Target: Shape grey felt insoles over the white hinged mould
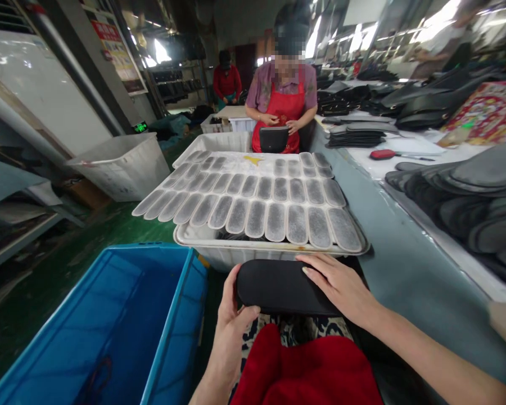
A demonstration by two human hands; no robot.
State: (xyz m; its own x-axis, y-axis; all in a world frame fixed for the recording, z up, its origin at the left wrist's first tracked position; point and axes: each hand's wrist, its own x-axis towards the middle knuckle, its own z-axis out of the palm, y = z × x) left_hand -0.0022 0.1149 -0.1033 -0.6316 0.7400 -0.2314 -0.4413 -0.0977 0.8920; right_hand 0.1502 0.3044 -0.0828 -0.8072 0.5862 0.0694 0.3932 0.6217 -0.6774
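Closest in, above a red cloth apron (307, 368) on the lap, both hands hold a flat black oval insole (278, 287) lying crosswise. The left hand (231, 315) is curled around its left end, thumb hooked on the near edge. The right hand (341, 287) lies palm down on its right end with the fingers nearly straight; whether the thumb grips underneath cannot be told. To the left, on the green floor, stands a blue plastic crate (168, 337). Just beyond the insole sits a white plastic tub (219, 256) topped by a board carrying rows of grey felt insoles (274, 214), with a small yellow scrap (253, 160) near the far side. On the right a grey desk (388, 225) holds stacks of dark grey insoles (468, 197) and, farther off, a red-handled tool (383, 153). A white bin (118, 163) stands at the left. Across the tub a person in a red apron (281, 107) handles a black piece (274, 139).
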